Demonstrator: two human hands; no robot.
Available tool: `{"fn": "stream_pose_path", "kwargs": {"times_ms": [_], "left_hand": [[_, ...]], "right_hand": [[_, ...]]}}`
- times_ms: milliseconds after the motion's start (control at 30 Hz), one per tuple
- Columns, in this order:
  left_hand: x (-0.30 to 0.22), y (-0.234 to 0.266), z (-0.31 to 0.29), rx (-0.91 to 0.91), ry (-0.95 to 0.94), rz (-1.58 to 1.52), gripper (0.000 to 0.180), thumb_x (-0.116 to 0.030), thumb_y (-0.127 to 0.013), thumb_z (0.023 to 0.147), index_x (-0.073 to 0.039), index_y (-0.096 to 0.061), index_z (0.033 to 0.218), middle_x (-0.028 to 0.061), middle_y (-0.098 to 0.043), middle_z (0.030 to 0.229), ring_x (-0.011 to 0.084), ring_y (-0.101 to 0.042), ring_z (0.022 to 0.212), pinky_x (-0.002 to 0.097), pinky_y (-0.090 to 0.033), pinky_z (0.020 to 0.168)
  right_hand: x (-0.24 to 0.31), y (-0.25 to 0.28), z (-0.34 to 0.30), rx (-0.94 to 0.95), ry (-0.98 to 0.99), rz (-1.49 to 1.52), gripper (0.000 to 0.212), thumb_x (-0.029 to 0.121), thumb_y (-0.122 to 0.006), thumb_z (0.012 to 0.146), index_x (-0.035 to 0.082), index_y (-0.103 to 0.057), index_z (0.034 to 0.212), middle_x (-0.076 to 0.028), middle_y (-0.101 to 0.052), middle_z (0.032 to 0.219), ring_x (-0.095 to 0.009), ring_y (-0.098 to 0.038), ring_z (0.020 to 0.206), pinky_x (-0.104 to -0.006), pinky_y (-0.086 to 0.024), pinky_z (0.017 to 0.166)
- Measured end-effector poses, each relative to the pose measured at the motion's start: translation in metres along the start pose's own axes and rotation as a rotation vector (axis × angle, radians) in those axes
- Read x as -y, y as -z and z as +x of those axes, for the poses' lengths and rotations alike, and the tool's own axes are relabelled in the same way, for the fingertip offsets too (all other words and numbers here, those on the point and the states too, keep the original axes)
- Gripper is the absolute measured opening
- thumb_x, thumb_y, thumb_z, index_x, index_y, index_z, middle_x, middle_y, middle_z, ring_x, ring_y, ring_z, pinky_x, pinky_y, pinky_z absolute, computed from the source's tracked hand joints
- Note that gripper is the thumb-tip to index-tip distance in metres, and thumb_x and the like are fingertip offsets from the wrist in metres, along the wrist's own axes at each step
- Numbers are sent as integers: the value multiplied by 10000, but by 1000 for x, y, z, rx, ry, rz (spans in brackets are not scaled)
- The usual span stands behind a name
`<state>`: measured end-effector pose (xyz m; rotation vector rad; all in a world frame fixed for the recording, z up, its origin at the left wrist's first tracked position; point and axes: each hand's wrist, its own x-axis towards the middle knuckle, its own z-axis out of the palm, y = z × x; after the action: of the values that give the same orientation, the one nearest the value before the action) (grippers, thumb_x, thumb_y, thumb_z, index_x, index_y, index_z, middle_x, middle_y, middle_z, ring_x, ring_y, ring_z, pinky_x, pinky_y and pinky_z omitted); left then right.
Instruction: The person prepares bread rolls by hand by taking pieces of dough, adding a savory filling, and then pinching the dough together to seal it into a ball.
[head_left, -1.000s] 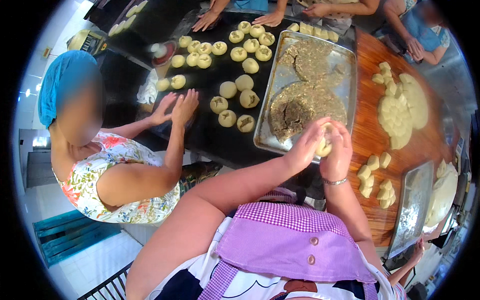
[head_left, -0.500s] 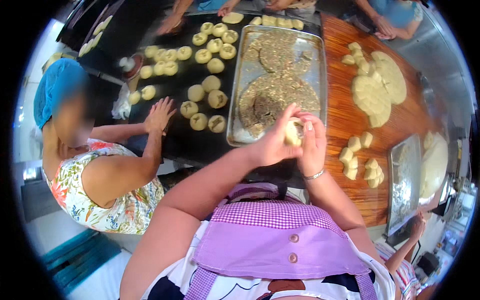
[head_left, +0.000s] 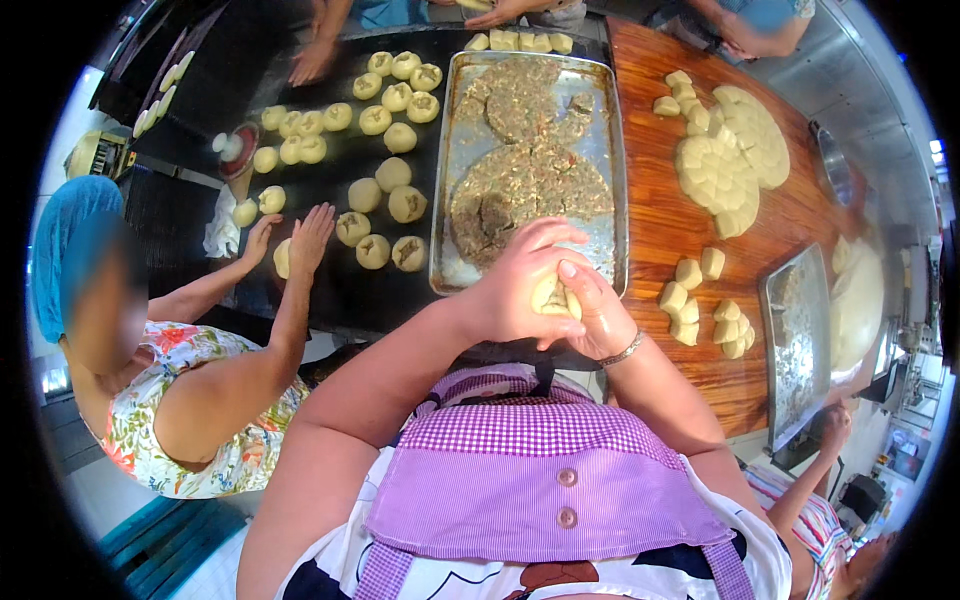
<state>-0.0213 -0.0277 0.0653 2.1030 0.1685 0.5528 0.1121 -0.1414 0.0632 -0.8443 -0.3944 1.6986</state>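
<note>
No text, label, brand, number or sign can be read. On the yellowish object [head_left: 97, 156] at the far left, and on the small items [head_left: 908, 450] near the right rim, the details are too small and unclear to tell whether any writing stands there.

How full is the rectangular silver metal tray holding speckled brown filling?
Partly full: the tray shows bare metal around the spread filling.
</note>
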Motion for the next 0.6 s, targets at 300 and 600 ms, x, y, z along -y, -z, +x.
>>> {"fn": "stream_pose_path", "kwargs": {"times_ms": [300,600], "left_hand": [[-11,3,-6,-70,102,142,951,-342,-903,574,-57,-452,1361,138,-477,1398,374,-389,1352,511,-238,1137],[-23,19,-1,-69,86,-45,901,-309,-863,613,-73,-429,1366,107,-534,1334,340,-394,1360,528,-145,1156]], "right_hand": [[-6,-23,6,-240,249,-68,425,235,-465,1018,23,-374,1374,-106,-564,1195,-188,-595,1071,-318,-521,888],[5,-2,4,170,-61,235,576,435,-503,991,44,-381,1396,-131,-508,1338,-248,-524,1238,-400,-431,1069]]}}
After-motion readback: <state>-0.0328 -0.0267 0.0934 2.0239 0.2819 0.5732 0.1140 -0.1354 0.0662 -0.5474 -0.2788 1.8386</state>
